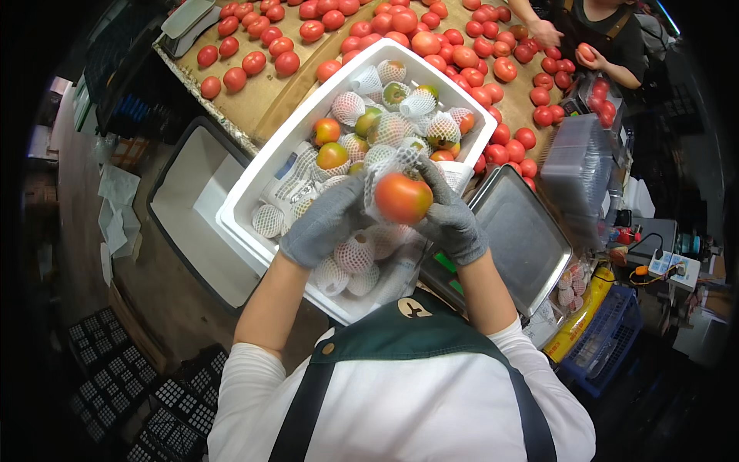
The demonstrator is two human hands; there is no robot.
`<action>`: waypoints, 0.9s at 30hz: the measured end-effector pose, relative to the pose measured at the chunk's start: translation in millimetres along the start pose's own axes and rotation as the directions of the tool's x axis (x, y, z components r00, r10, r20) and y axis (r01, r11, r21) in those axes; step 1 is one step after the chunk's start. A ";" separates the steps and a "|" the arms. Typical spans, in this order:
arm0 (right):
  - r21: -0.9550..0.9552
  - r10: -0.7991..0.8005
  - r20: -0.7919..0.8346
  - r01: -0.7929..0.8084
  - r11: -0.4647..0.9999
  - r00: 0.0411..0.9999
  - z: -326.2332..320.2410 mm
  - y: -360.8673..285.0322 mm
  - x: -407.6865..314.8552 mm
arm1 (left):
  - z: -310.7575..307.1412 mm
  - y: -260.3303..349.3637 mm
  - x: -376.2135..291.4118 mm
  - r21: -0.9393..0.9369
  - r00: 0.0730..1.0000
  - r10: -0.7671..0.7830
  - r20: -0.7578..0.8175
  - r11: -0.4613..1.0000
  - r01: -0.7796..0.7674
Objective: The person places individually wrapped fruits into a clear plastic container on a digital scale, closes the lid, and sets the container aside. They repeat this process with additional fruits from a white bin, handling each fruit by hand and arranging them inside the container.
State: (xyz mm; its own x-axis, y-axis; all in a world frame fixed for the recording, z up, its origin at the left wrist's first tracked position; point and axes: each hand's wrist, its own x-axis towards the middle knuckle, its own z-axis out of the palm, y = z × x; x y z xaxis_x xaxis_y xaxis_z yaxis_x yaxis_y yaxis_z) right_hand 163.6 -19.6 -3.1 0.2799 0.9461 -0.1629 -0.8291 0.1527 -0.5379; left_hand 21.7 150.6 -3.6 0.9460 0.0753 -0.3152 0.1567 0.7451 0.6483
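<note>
Above a white foam box (248,199), my gloved right hand (456,222) grips an orange-red tomato (403,198) with a greenish side. A white foam net sleeve (384,164) sits around the tomato's far side, leaving the near side bare. My left hand (326,222), in a grey glove, has its fingers on the sleeve's left edge; the fingertips are partly hidden. Inside the box lie several green-and-orange tomatoes (332,156), some bare and many in foam nets (354,254). Printed plastic wrapping (291,182) lies among them.
Red tomatoes (404,21) cover much of the table (262,95) beyond. A metal tray (519,231) is at the right, near stacked clear plastic containers (580,167). A grey bin (193,213) stands left. Another person's hand (594,58) holds a tomato at upper right.
</note>
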 end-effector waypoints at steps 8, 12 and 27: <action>0.044 0.019 0.062 -0.022 0.999 0.998 -20.2 14.2 -6.6 | -1.0 6.1 -2.8 -0.052 0.997 -0.039 0.072 0.998 0.043; -0.220 -0.040 0.005 0.040 0.975 0.999 -9.0 4.2 -3.3 | 7.8 2.9 -1.5 0.367 0.964 0.246 -0.099 0.910 -0.194; -0.889 -0.397 0.458 0.397 -0.230 0.795 15.7 12.7 15.5 | 21.6 1.8 3.6 0.022 0.995 0.061 0.078 0.998 -0.062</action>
State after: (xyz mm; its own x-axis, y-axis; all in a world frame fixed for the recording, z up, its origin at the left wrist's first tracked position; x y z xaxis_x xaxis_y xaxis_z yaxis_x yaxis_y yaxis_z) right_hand 149.8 1.6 0.5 0.3303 0.8225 0.4630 0.7317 0.0868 -0.6761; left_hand 31.4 137.9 11.4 0.9729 0.0687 -0.2207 0.1034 0.7243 0.6817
